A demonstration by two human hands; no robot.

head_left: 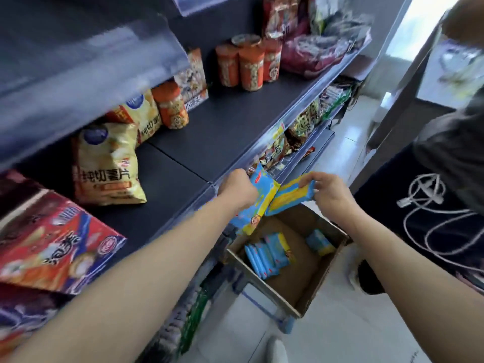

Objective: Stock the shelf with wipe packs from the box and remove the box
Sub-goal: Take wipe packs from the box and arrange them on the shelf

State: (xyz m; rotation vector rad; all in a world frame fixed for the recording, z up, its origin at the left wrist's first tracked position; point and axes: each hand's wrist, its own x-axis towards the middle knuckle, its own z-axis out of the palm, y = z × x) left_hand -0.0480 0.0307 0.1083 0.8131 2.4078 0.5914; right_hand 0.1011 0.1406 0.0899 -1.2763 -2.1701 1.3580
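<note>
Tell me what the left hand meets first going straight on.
Likely the clear plastic front rail of the dark grey shelf, right past the left hand gripping a blue-yellow wipe pack; depth unclear.

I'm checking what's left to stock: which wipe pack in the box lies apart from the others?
The lone pack by the right wall of the box; the other packs stand bunched together along its left side.

One head-worn wide-angle camera looks forward and down, close over the shelf [230, 121] and box [324, 273].
</note>
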